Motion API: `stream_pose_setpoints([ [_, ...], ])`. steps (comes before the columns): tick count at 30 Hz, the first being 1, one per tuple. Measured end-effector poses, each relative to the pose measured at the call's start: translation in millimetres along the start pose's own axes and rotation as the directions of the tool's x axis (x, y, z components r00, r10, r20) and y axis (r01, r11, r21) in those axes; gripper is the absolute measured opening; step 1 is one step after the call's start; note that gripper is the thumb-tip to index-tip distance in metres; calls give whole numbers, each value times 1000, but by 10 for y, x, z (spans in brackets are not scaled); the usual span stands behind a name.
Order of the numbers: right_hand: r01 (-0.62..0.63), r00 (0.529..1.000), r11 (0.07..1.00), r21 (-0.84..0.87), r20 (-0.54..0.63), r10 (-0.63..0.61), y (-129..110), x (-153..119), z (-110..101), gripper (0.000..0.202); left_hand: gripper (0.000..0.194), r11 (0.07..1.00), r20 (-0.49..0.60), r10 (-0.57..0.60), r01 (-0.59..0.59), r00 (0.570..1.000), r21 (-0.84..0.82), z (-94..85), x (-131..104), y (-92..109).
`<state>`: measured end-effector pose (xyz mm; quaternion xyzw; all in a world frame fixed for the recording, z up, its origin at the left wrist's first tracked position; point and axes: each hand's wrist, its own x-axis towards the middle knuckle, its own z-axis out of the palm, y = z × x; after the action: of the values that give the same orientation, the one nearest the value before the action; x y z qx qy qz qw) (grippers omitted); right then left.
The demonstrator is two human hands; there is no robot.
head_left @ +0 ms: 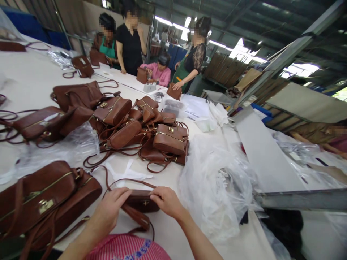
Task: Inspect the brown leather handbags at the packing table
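A small brown leather bag (141,202) lies on the white table (168,238) close in front of me. My left hand (110,211) grips its left end, fingers curled over the top edge. My right hand (166,200) holds its right end, thumb and fingers pinching the top. The bag's thin strap (127,182) loops up behind it, and a wider strap (137,218) trails below my left hand.
A large brown bag (46,202) lies to my left. A heap of brown bags (146,133) fills the table's middle. Clear plastic bags (214,187) pile up at my right. Several people stand and sit at the far end, one touching a bag (174,92).
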<state>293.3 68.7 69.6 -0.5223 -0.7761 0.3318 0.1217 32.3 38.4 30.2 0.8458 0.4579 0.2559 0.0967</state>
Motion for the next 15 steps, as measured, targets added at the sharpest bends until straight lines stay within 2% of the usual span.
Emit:
stream_pose_setpoints([
  [4,-42,999,999,-5,17,42,39,55,-14,24,49,976,48,134,-140,990,167,-52,182,414],
  [7,-40,999,996,-76,-36,37,61,79,82,22,35,957,36,179,-182,983,225,37,214,527],
  [11,-54,989,989,-136,-143,35,158,90,254,21,24,984,133,161,-169,978,53,190,84,536],
  [15,-133,961,973,-188,-266,80,266,72,316,25,21,942,247,300,-246,921,-229,157,-42,494],
])
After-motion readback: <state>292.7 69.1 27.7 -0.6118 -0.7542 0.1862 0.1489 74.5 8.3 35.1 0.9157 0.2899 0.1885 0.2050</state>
